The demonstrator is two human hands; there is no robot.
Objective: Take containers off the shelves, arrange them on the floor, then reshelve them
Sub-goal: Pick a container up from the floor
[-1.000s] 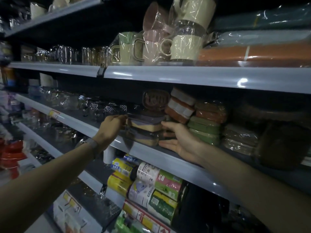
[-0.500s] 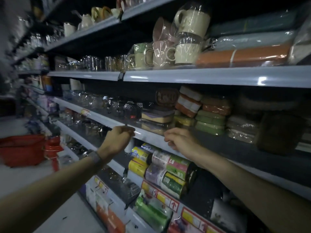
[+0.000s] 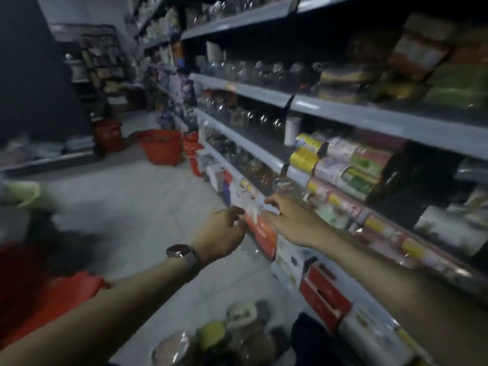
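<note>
The view is blurred by motion. My left hand (image 3: 221, 233), with a watch on its wrist, and my right hand (image 3: 287, 223) hang side by side in front of a low shelf edge (image 3: 266, 233), fingers loosely spread, holding nothing I can make out. The stack of lidded containers (image 3: 343, 83) stands on an upper shelf (image 3: 369, 114), well above both hands. Several jars and containers (image 3: 237, 336) stand on the floor below my arms, near the foot of the shelving.
Rolls of bags (image 3: 340, 165) fill the shelf to the right of my hands. Glass jars (image 3: 245, 117) line the shelves further left. Red baskets (image 3: 161, 146) sit on the aisle floor ahead, and another red basket (image 3: 52, 294) is at lower left.
Both hands have dropped from the container shelf to the low shelf level. My view has swung down and left, bringing the floor and the containers on it into sight.
</note>
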